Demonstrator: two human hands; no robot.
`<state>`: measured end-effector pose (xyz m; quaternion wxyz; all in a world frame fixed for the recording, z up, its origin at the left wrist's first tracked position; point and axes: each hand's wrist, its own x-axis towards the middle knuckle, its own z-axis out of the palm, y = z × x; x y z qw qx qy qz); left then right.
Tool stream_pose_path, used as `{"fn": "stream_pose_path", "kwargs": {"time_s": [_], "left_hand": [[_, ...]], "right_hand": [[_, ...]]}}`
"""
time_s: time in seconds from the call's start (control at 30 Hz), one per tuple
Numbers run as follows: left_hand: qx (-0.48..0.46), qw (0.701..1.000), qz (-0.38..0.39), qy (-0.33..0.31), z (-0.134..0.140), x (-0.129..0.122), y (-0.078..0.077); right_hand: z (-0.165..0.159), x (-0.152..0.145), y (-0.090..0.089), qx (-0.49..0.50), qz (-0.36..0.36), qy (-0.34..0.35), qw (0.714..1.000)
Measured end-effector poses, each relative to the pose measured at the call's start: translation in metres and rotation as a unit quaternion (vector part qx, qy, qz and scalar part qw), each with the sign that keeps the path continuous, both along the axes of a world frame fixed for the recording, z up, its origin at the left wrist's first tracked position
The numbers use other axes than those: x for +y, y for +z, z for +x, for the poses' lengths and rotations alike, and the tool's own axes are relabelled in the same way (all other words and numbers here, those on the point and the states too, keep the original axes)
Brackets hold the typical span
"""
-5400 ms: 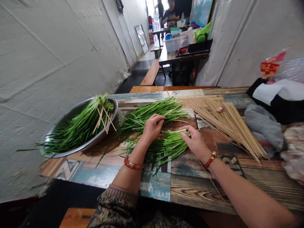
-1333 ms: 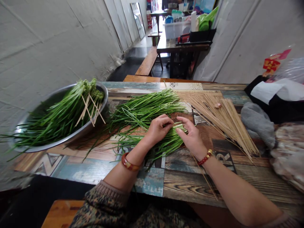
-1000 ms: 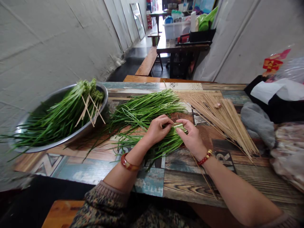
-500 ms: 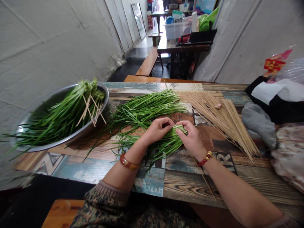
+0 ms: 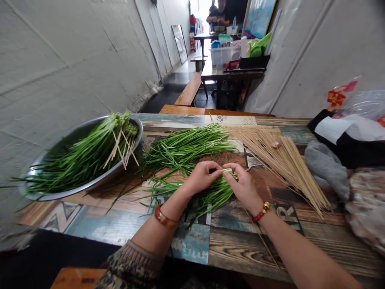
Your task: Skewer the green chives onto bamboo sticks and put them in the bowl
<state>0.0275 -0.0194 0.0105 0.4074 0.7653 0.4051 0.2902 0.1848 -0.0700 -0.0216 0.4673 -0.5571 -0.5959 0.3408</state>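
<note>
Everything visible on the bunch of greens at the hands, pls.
The bunch of greens is made of long, thin, grass-like stalks: pale, blunt ends gathered at the top, darker green blades fanning loosely toward the near left. It lies low over the patchwork-print table, blades spread on it. The right hand grips the pale end between thumb and fingers; the left hand is pinched right beside it, exact contact unclear. The left hand and forearm cover part of the blades.

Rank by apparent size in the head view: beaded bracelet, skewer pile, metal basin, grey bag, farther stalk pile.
1. Metal basin
2. Farther stalk pile and skewer pile: too alike to rank
3. Grey bag
4. Beaded bracelet
</note>
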Motion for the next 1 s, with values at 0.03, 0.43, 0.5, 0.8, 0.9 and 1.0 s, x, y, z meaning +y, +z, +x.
{"fn": "stream_pose_path", "kwargs": {"time_s": [0.03, 0.43, 0.5, 0.8, 0.9, 1.0], "left_hand": [[0.001, 1.0, 0.008, 0.001, 0.0, 0.0, 0.0], [0.017, 0.989, 0.115, 0.087, -0.024, 0.018, 0.007], [0.043, 0.986, 0.137, 0.083, -0.029, 0.022, 0.004], [0.21, 0.951, 0.224, -0.036, -0.027, 0.019, -0.002], [0.218, 0.949, 0.225, -0.037, -0.023, 0.019, -0.003], [0.165, 0.962, 0.218, 0.006, -0.021, 0.02, -0.002]], "right_hand": [[0.0, 0.0, 0.0, 0.001, -0.004, -0.002, 1.0], [-0.004, -0.004, 0.01, -0.063, 0.005, 0.036, 0.997], [-0.005, -0.005, 0.011, -0.071, 0.007, 0.041, 0.997], [-0.005, -0.007, 0.009, -0.082, -0.005, 0.052, 0.995], [-0.006, -0.008, 0.01, -0.088, -0.003, 0.046, 0.995], [-0.005, -0.008, 0.009, -0.08, 0.001, 0.036, 0.996]]}}
